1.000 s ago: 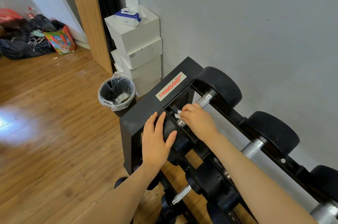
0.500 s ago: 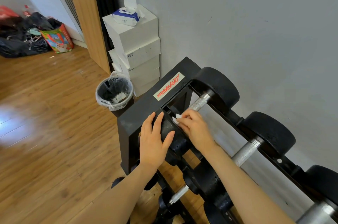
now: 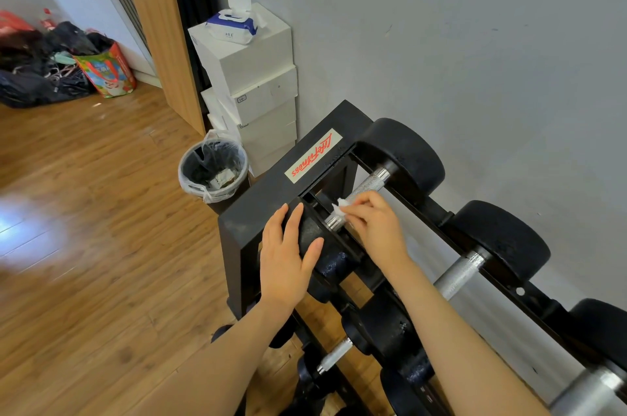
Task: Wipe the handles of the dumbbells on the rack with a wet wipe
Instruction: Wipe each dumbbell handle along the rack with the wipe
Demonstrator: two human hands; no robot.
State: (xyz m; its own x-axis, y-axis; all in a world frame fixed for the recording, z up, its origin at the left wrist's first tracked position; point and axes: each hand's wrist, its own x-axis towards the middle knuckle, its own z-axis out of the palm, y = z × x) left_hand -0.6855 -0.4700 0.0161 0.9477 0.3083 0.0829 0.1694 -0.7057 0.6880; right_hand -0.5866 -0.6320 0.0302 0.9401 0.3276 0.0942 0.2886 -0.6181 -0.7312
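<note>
**Wiping the first handle on the top rail**

To do this stroke well, I judge I should wrap the wet wipe (image 3: pixel 340 206) round the knurled bar rather than dab at one face, run it the full length between the two heads, and give a twist so the underside is cleaned too. Keeping the dumbbell from rolling matters, which is what my other hand is for.

My right hand (image 3: pixel 375 223) pinches the crumpled white wipe between curled fingers and thumb, pressing it on the handle (image 3: pixel 360 193) of the end dumbbell, near the inner head. My left hand (image 3: pixel 286 254) lies flat with fingers straight and slightly spread, resting on the near black head (image 3: pixel 310 235) of that same dumbbell, just beside the rack (image 3: pixel 258 208) frame.

The next dumbbell's handle (image 3: pixel 458 274) sits further along the rail, untouched by either hand. The wipe pack (image 3: pixel 231 26) stands open on the white boxes (image 3: pixel 251 76), well apart.
</note>
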